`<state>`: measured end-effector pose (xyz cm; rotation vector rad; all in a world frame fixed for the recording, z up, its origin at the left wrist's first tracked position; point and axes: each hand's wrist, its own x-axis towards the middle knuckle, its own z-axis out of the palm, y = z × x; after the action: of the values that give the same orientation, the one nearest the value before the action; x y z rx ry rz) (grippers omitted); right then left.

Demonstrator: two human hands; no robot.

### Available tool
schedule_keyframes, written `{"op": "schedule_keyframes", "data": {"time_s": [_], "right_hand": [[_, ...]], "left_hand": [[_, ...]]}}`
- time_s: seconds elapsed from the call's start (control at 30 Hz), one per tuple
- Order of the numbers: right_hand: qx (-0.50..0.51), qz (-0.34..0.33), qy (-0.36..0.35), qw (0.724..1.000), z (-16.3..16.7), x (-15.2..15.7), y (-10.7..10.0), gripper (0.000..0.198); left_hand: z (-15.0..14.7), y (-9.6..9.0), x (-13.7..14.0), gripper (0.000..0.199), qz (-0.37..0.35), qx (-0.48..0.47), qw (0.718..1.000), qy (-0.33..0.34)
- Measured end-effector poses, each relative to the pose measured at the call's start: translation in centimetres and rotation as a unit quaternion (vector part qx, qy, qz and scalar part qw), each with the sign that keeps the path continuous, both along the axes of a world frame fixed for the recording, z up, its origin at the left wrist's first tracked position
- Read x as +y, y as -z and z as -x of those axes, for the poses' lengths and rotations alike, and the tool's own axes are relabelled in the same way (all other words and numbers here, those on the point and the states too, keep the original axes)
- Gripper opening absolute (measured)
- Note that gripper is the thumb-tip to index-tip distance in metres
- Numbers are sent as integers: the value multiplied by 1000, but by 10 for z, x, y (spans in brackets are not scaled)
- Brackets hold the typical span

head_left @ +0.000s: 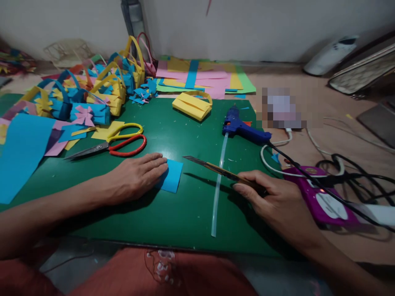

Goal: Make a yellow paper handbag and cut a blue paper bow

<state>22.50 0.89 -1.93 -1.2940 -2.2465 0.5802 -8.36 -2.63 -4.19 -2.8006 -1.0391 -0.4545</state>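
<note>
My left hand (138, 174) lies flat with its fingers stretched out, pressing on a small blue paper piece (173, 176); part of the paper is hidden under the palm. My right hand (271, 201) grips a utility knife (224, 170), its blade out and pointing left, held above the green mat (185, 213) and apart from the paper. Beneath the knife runs a clear glue stick (217, 197), fed into a blue glue gun (243, 126). Scissors (114, 143) with one yellow and one red handle lie beyond my left hand.
A yellow paper bag (193, 106) lies behind the hands. Several finished paper bags (92, 94) crowd the back left, near a blue sheet (24, 152). Coloured paper sheets (200, 76) are stacked at the back. A purple power strip (321, 197) with tangled cables sits at right.
</note>
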Motion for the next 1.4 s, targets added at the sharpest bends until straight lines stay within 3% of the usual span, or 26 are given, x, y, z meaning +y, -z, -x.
{"op": "schedule_keyframes", "data": {"time_s": [0.07, 0.23, 0.47, 0.57, 0.67, 0.93, 1.07, 1.4], "right_hand": [[-5, -3, -3, 1000, 0, 0, 0, 17], [-12, -20, -21, 1000, -1, 1, -1, 17], [-42, -144, -93, 984, -3, 0, 1, 19], [-45, -202, -120, 971, -5, 2, 3, 19], [-46, -231, -140, 962, -6, 3, 3, 16], [-108, -297, -141, 938, -22, -8, -8, 8], [-131, -317, -157, 926, -27, -11, -9, 8], [-95, -304, -173, 932, -21, -9, 0, 15]], "left_hand": [[2, 0, 2, 31, 10, -24, 1000, 5], [3, -8, -1, 57, 96, 15, 995, 0], [4, 0, 4, 42, 57, 2, 998, -2], [4, 0, 7, 50, 50, -21, 998, 14], [3, -5, 8, 62, 73, -30, 997, 26], [2, -2, 13, 42, 53, -71, 996, 28], [3, -1, 15, 41, 53, -86, 994, 35], [3, -1, 16, 40, 56, -95, 993, 32]]}}
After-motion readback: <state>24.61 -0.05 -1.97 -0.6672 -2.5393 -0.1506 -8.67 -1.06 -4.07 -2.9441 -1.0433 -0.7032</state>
